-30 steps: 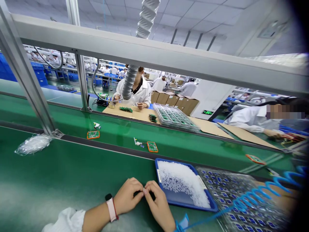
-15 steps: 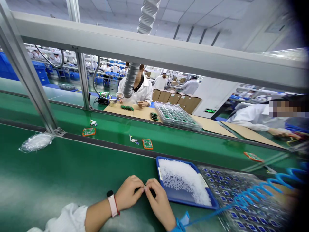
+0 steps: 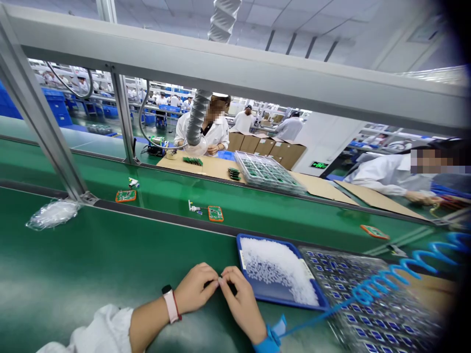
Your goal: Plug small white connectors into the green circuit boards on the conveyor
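Observation:
My left hand (image 3: 197, 288) and my right hand (image 3: 238, 299) meet at the fingertips above the green bench (image 3: 121, 264). Both are closed in a pinch, thumb against forefinger. Whatever lies between the fingertips is too small and hidden to make out. Just right of my right hand is a blue tray (image 3: 265, 292) holding a heap of small white plastic pieces (image 3: 274, 257). A pale pink watch band (image 3: 171, 305) circles my left wrist, and a blue wrist strap (image 3: 271, 338) with a coiled cord (image 3: 382, 284) is on my right.
Clear blister trays (image 3: 353, 294) with small dark-blue parts lie at the right. Beyond the bench runs a green conveyor (image 3: 165, 196) carrying orange-edged circuit boards (image 3: 215, 213). A plastic bag (image 3: 53, 214) lies at left. Co-workers sit across, near a clear box (image 3: 268, 171) of boards.
The circuit boards on the conveyor have shifted to the left. My hands stay pinched together in nearly the same place. The co-worker opposite has changed head position.

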The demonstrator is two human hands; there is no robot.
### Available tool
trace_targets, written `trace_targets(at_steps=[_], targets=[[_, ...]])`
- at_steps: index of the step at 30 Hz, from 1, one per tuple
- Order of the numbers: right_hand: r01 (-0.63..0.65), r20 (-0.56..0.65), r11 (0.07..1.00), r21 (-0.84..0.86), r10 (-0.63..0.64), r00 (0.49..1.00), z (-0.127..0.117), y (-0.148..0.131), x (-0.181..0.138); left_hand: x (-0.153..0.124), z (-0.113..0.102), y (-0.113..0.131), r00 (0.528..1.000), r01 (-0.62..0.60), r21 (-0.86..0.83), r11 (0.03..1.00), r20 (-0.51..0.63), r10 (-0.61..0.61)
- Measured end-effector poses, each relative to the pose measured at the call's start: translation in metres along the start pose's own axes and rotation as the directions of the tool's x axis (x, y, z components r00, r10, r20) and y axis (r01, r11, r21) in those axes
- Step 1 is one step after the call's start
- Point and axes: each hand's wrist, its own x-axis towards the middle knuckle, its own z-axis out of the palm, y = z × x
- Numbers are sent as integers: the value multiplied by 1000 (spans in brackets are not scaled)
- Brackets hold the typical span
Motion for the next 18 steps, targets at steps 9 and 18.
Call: trace_targets(at_steps=[9, 18], targets=[[-14, 10, 1000, -21, 14, 1000, 1, -8, 0, 29, -39, -21, 998, 18, 195, 981, -62, -6], [35, -13, 997, -68, -36, 999, -2, -6, -2, 131, -59, -86, 875, 480, 599, 642, -381, -298]])
